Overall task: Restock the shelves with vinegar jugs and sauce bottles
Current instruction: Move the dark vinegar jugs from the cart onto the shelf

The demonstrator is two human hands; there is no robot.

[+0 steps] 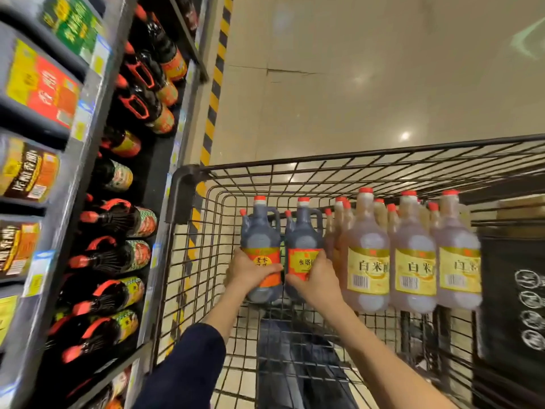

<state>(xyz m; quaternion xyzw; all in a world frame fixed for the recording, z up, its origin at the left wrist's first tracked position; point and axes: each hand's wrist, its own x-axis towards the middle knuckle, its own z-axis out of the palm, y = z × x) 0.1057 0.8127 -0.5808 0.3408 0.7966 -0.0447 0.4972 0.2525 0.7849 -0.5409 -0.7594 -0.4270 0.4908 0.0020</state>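
two dark jugs stand side by side in the left part of the wire cart, in the middle of the frame. each one points its red cap at the top of the frame, so its long side runs up and down in the picture. the left hand holds the left dark jug low down, on its orange label, with the thumb lying across the front. the right hand holds the right dark jug the same way, and its fingers are curled round the label. both hands come in from the bottom of the frame, so the jugs sit just past the fingers, toward the top. the two jugs almost touch each other. just to the right of them is a row of pale jugs, very near the right hand. the shelf runs down the left side of the frame, with dark bottles on it, their red caps pointing toward the cart. so the shelf lies to the left of both jugs, and the left hand is the nearer one. i think the jugs must first lift clear of the cart wall, then go left to the shelf.
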